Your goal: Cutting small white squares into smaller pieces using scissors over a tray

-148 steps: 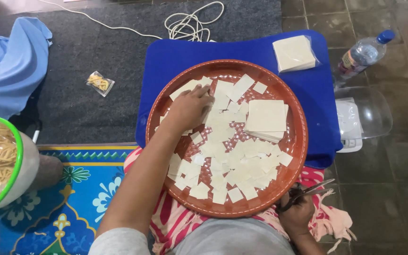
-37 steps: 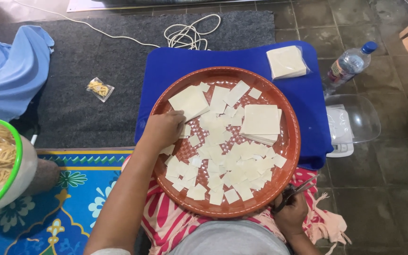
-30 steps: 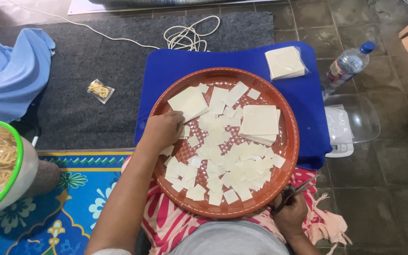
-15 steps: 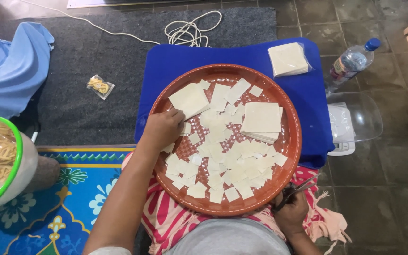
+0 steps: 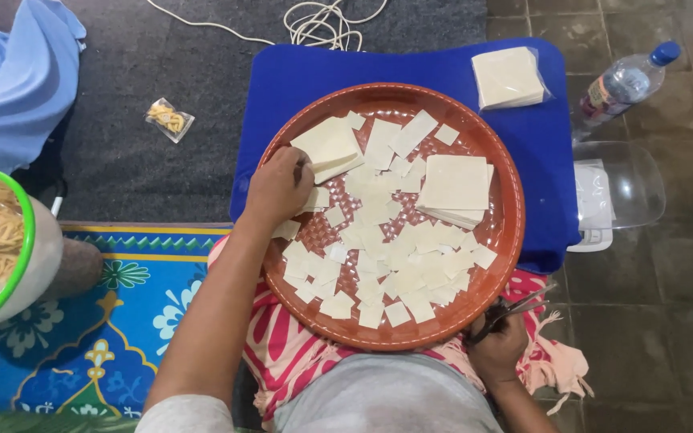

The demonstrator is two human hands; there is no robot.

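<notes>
Far left: blue cloth (image 5: pixel 10 76) on the dark mat (image 5: pixel 122 144); below it a green-rimmed tub (image 5: pixel 22 265) holding pale fried strips. Small clear packet (image 5: pixel 168 119) of yellow bits lies on the mat, well apart from the tray. White cord (image 5: pixel 322 20) coiled at the mat's top edge. Centre: round brown tray (image 5: pixel 507 232) sits on a blue board (image 5: pixel 539 144), its near rim over a pink-and-white cloth (image 5: pixel 282 361). Tray holds many cut white squares (image 5: pixel 387 256) scattered across the middle and near side, one uncut stack (image 5: pixel 452 188) toward its right side, and a large sheet (image 5: pixel 329 144) at upper left. Left hand (image 5: pixel 278 188) rests at the tray's left rim, fingers pinching the large sheet's edge. Wrapped stack (image 5: pixel 508 76) lies at the board's top right corner. Right hand (image 5: pixel 497 349) at the tray's near right rim, closed around scissors (image 5: pixel 515 309). Right: water bottle (image 5: pixel 623 80) lying on tiles; clear lid (image 5: pixel 619 192) beside the board's right edge.
</notes>
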